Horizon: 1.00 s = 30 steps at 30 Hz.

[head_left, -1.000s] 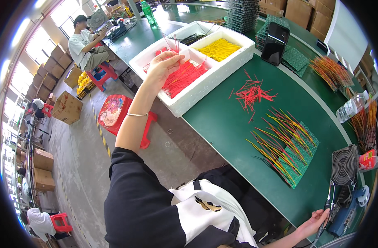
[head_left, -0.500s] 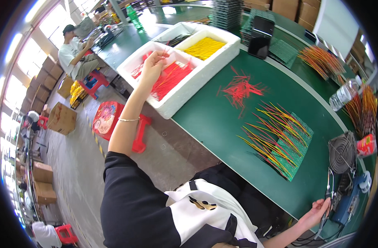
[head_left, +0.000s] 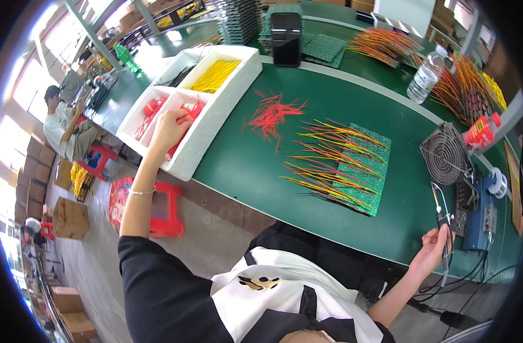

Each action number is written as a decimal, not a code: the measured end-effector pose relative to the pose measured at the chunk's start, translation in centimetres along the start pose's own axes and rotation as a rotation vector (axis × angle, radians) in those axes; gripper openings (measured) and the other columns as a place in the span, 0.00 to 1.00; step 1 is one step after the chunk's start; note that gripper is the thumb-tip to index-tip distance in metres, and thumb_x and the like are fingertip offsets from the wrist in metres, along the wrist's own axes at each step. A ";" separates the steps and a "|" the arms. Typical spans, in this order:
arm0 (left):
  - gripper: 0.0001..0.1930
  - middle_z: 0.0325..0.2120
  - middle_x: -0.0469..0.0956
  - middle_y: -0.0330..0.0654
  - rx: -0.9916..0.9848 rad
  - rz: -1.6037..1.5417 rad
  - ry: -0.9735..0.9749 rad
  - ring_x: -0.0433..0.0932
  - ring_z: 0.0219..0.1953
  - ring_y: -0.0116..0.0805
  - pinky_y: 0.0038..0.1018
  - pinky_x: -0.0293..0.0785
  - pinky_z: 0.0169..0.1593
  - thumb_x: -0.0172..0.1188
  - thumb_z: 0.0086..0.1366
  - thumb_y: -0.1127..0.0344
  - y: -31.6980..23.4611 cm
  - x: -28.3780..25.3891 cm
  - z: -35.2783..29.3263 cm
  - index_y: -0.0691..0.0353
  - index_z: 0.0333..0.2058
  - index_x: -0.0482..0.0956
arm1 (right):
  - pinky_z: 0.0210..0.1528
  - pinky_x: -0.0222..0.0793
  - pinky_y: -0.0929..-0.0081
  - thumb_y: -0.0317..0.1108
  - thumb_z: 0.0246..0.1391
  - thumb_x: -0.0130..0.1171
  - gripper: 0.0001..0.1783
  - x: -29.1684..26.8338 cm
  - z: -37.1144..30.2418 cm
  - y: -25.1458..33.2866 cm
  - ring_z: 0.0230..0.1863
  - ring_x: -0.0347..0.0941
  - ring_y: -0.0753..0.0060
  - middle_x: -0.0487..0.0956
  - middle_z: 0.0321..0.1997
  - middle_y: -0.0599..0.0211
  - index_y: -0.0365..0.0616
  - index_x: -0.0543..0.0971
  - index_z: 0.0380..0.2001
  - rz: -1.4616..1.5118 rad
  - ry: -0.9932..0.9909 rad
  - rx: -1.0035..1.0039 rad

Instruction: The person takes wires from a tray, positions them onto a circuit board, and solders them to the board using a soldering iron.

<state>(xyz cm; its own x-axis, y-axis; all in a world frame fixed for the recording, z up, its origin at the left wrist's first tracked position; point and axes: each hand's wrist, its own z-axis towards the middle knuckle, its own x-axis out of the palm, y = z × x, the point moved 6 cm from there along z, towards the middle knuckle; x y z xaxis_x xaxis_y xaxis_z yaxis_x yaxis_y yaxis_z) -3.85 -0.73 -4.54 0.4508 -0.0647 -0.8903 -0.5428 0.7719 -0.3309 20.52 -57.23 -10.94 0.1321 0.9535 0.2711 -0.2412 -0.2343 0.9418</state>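
My left hand (head_left: 171, 128) reaches into a white foam box (head_left: 224, 114), its fingers pinched together on red wires (head_left: 194, 107) in the near compartment. Other compartments hold yellow wires (head_left: 215, 76) and black wires (head_left: 183, 75). My right hand (head_left: 431, 250) is wrapped round the handle of a soldering iron (head_left: 443, 220), whose thin tip points up toward the fan. Between my hands, on the green tabletop, lie a loose pile of red wires (head_left: 270, 116) and a green circuit board panel (head_left: 367, 163). Rows of red, yellow and black wires stick out leftward from the panel.
A small fan (head_left: 444, 153) and a blue soldering station (head_left: 479, 214) stand at the right. Behind are a water bottle (head_left: 426, 75), finished wire bundles (head_left: 384, 46), a phone (head_left: 286, 40) on its stand and stacked boards (head_left: 238, 20). A person (head_left: 61, 123) sits far left.
My left hand has gone down from above the foam box into the red wires. The view has turned, shifting the table leftward. My right hand still grips the soldering iron.
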 end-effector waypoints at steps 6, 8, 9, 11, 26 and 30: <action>0.09 0.16 0.71 0.47 -0.035 -0.051 -0.096 0.70 0.21 0.32 0.30 0.66 0.28 0.55 0.50 0.72 0.2 -0.1 -0.5 0.70 0.30 0.73 | 0.17 0.54 0.88 0.33 0.55 0.53 0.06 0.5 0.1 -0.6 0.16 0.61 0.86 0.67 0.16 0.74 0.47 0.68 0.26 0.021 0.037 0.039; 0.08 0.17 0.71 0.47 -0.073 0.077 -0.145 0.70 0.21 0.37 0.30 0.66 0.29 0.55 0.53 0.72 1.8 -1.0 -0.9 0.70 0.30 0.72 | 0.17 0.56 0.87 0.33 0.55 0.53 0.07 0.7 0.1 -0.5 0.14 0.61 0.85 0.68 0.15 0.72 0.46 0.68 0.26 0.059 0.043 0.056; 0.07 0.19 0.71 0.49 -0.045 0.007 -0.259 0.70 0.22 0.40 0.31 0.66 0.29 0.54 0.54 0.72 3.2 -1.6 -1.0 0.69 0.31 0.72 | 0.17 0.56 0.87 0.33 0.55 0.53 0.07 0.7 0.1 -0.4 0.14 0.61 0.85 0.68 0.15 0.72 0.46 0.68 0.26 0.059 0.040 0.061; 0.07 0.21 0.71 0.49 0.027 -0.017 -0.459 0.69 0.24 0.41 0.33 0.65 0.31 0.49 0.59 0.70 3.3 -3.1 -1.2 0.67 0.34 0.70 | 0.17 0.58 0.86 0.32 0.54 0.54 0.07 0.3 0.2 -0.3 0.14 0.62 0.83 0.70 0.16 0.69 0.44 0.67 0.27 0.075 0.041 0.062; 0.06 0.20 0.75 0.48 0.670 -0.391 0.115 0.74 0.22 0.45 0.32 0.69 0.28 0.57 0.54 0.66 -30.1 12.9 3.3 0.62 0.28 0.77 | 0.17 0.60 0.87 0.31 0.53 0.55 0.07 0.5 0.0 0.1 0.13 0.63 0.83 0.72 0.17 0.66 0.42 0.68 0.28 0.067 0.041 0.008; 0.06 0.20 0.76 0.47 0.655 -0.339 0.201 0.74 0.21 0.45 0.33 0.69 0.28 0.58 0.53 0.66 -31.6 14.7 1.9 0.61 0.26 0.77 | 0.17 0.59 0.87 0.31 0.53 0.54 0.07 0.3 -0.1 0.2 0.13 0.63 0.83 0.71 0.17 0.66 0.41 0.68 0.28 0.064 0.038 0.006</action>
<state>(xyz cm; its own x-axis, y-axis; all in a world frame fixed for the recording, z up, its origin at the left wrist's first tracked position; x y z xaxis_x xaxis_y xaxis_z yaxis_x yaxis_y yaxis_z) 21.29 -24.86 -6.56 0.3460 -0.4307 -0.8335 0.1622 0.9025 -0.3990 20.44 -57.01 -10.74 0.0803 0.9428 0.3236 -0.2420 -0.2965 0.9239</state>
